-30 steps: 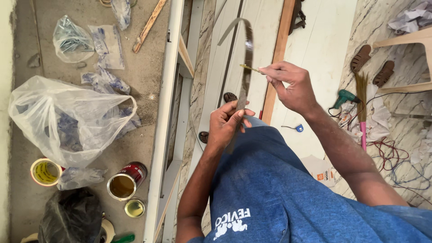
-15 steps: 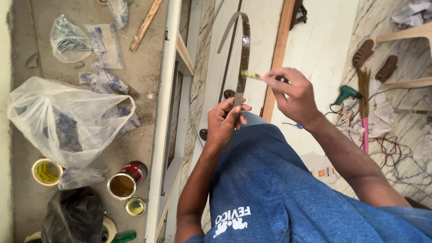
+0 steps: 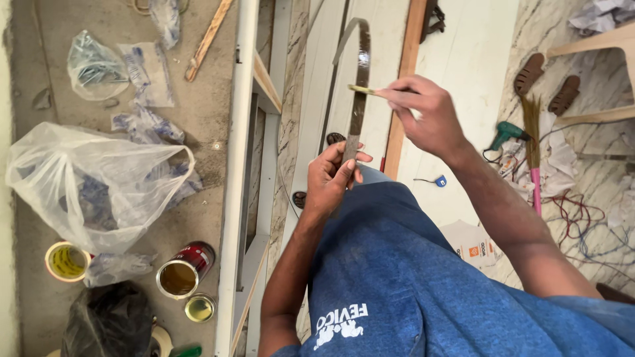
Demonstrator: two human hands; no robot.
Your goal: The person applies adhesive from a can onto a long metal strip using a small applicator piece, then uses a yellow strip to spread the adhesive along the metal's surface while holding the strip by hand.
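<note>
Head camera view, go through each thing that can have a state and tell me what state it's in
Left hand: gripping the strip's lower end.
Right hand: holding the brush.
Thin strip: held upright, top end curling over.
Brush: tip against the strip.
Red can: open, tipped, amber liquid inside.
Round lid: off, lying by the can.
Clear plastic bag: mouth open.
Sandals: off, lying on the floor.

An open tin (image 3: pixel 182 272) is set on the floor (image 3: pixel 211 99) left of the long frame (image 3: pixel 233 165), with a plastic bag (image 3: pixel 99 185) behind it and a drill (image 3: pixel 506 133) lying far right.
</note>
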